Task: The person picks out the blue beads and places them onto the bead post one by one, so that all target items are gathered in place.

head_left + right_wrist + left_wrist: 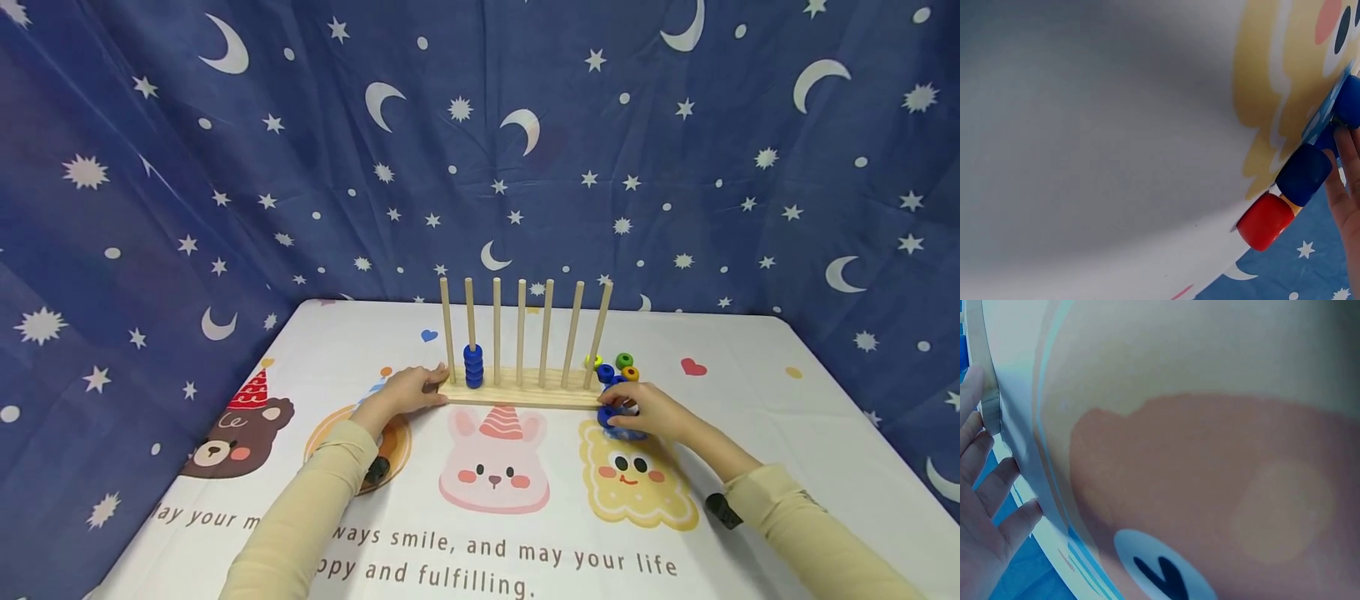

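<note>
A wooden peg rack point(525, 390) with several upright pegs stands on the table. One stack of blue beads point(473, 367) sits on its second peg from the left. My left hand point(405, 390) grips the rack's left end, thumb at the front and fingers behind; in the left wrist view its fingers point(997, 484) spread at the base's end. By the right end, my right hand point(652, 410) has thumb and fingertips around a blue bead point(606, 417), partly covered. The right wrist view shows its fingers point(1342, 194) against a blue bead point(1304, 175), beside a red bead point(1265, 222).
Loose beads lie behind the right hand, among them a green bead point(624, 360), an orange bead point(631, 374) and a yellow bead point(594, 362). A printed white cloth point(495, 475) covers the table. A blue starry curtain point(480, 192) hangs behind it.
</note>
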Motion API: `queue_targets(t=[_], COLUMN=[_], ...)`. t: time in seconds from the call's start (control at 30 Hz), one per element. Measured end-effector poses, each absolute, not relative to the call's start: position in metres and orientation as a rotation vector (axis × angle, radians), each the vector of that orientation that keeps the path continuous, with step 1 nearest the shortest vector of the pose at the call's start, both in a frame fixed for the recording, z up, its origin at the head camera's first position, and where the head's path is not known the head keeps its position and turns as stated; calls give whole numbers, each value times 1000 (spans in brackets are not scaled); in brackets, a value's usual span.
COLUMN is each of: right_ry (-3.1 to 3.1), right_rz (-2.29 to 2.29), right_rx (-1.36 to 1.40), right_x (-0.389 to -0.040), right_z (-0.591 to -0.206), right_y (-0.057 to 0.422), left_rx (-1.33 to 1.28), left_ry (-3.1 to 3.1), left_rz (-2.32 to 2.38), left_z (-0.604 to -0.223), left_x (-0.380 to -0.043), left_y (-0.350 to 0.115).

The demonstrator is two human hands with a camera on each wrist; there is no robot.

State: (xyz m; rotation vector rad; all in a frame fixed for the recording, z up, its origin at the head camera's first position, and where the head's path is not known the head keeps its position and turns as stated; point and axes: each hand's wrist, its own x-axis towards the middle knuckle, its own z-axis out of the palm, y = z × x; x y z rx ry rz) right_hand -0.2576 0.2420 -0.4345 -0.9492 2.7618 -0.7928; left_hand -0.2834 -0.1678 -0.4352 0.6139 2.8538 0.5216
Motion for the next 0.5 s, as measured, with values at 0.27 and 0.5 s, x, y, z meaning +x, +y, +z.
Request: queue_targets(t=[0.27,0.5], right_ry=[2778,2796], right_rz=[-767,-719], right_rx=[-966,-1000], right_x=[-258,-260], right_z=[-440,-443], right_y=[244,244], left_rx=[647,652], left_ry=[2862,2872], left_rz=[526,525], left_z=[-437,-439], left_x=[-283,-284], left_y=[-169,-169])
